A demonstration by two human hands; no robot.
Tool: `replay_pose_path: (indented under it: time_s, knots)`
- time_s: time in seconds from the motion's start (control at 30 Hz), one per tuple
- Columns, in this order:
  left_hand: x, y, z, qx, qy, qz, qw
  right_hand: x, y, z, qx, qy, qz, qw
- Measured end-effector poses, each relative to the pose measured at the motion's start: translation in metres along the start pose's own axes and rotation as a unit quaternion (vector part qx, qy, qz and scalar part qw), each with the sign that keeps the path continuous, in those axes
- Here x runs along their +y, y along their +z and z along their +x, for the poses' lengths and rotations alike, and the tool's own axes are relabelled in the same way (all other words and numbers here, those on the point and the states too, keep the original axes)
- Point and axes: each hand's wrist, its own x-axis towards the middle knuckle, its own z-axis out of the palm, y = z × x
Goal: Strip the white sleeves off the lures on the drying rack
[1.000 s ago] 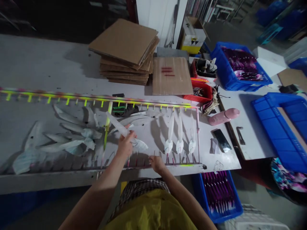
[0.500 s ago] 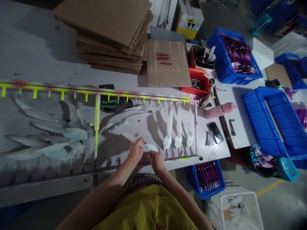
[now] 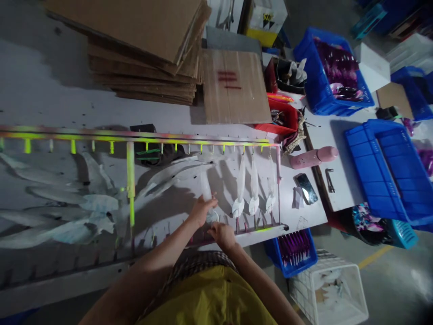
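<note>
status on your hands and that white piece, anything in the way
Left hand gripping white feather piece. Right hand at lower peg rail. Hanging white feathers close on the right, not touching.

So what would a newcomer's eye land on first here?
The neon-yellow rack across the middle of the view, with white feather-shaped pieces hanging from its hooks. Above it sits a tall stack of cardboard sheets, and bright blue plastic crates stand off to the right. Lower centre, the left hand grips another white piece beside the hanging ones.
</note>
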Motion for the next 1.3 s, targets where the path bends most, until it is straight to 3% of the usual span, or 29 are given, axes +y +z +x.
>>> replay_pose_path:
  time_s: [0.07,0.17,0.27,0.5,0.87,1.0,1.07,1.13,1.2,1.3]
  knots:
    - [0.005,0.009,0.011,-0.018,-0.001,0.023,1.000,0.008,0.010,-0.001,0.066,0.021,0.061,0.996]
    - [0.011,0.018,0.026,-0.017,0.001,0.043,0.999,0.020,0.023,-0.004,0.195,0.042,0.168,0.965]
    - [0.017,0.021,0.036,-0.014,-0.010,0.054,0.998,0.028,0.027,-0.005,0.243,0.028,0.237,0.940]
    - [0.021,0.023,0.045,-0.031,-0.021,0.077,0.996,0.025,0.024,-0.003,0.226,0.036,0.280,0.932]
    - [0.016,0.025,0.044,0.007,-0.012,0.009,1.000,0.025,0.019,-0.008,0.172,0.044,0.301,0.937]
    - [0.015,0.023,0.045,-0.014,-0.027,0.062,0.998,0.028,0.025,-0.008,0.168,0.031,0.327,0.929]
    - [0.029,0.014,0.048,-0.036,-0.016,0.124,0.992,0.030,0.025,-0.006,0.165,0.030,0.361,0.917]
    - [0.054,0.001,0.054,-0.039,0.047,0.202,0.978,0.031,0.022,-0.005,0.157,0.034,0.387,0.908]
    - [0.082,-0.014,0.062,0.003,0.140,0.248,0.958,0.032,0.018,-0.007,0.146,0.038,0.398,0.905]
    - [0.109,-0.033,0.071,0.064,0.179,0.245,0.951,0.031,0.012,-0.014,0.144,0.027,0.406,0.902]
